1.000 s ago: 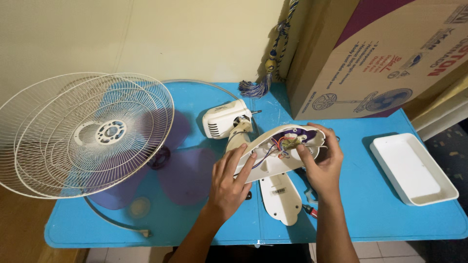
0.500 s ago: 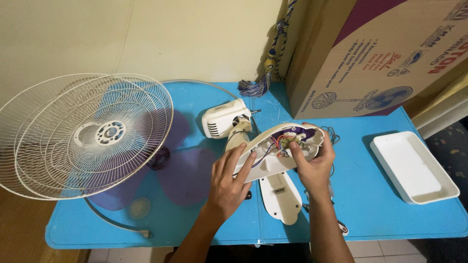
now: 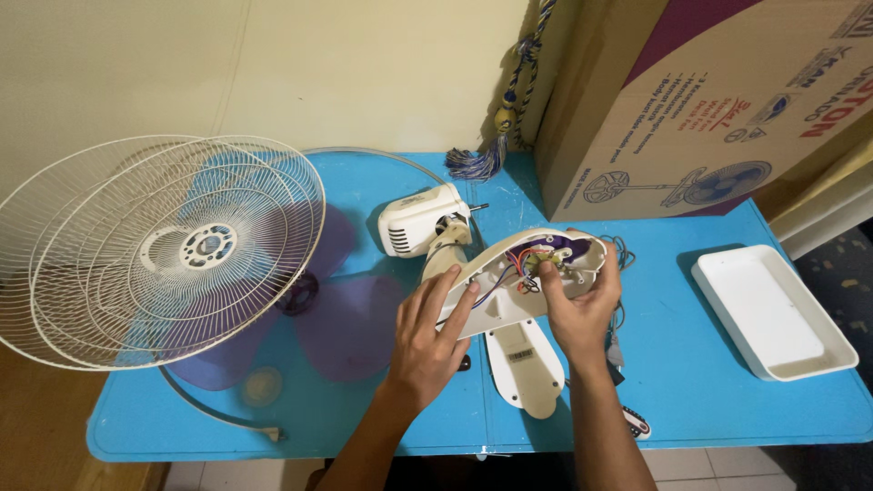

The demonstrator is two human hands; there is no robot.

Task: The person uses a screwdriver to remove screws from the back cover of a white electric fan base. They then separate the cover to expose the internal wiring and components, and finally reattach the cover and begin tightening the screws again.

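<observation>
Landmark: the blue table [image 3: 727,409]. One cardboard box [image 3: 691,109] stands at the table's far right corner, brown with a purple panel and line drawings of a fan on its side; its printed label faces me. One white tray [image 3: 773,318], rectangular and shallow, lies at the table's right edge, just in front of the box; nothing shows inside it.

At the table's near middle I hold one cream fan base [image 3: 527,277], opened so that its wiring shows. My left hand [image 3: 427,336] rests with fingers spread flat on the base's near-left end. My right hand [image 3: 577,305] is curled around its right end, thumb over the rim beside the coloured wires [image 3: 532,259]. One cream cover plate [image 3: 523,359] lies on the table directly under the base, between my wrists.

One white motor housing [image 3: 423,223] sits just behind the base, toward the table's middle. Two wire grilles [image 3: 164,250], stacked, overhang the table's left edge. One purple blade [image 3: 341,318] lies flat beneath and beside them. One plastic ring [image 3: 209,405] curves along the near-left corner. One tassel [image 3: 477,159] hangs at the table's far edge, left of the box.
</observation>
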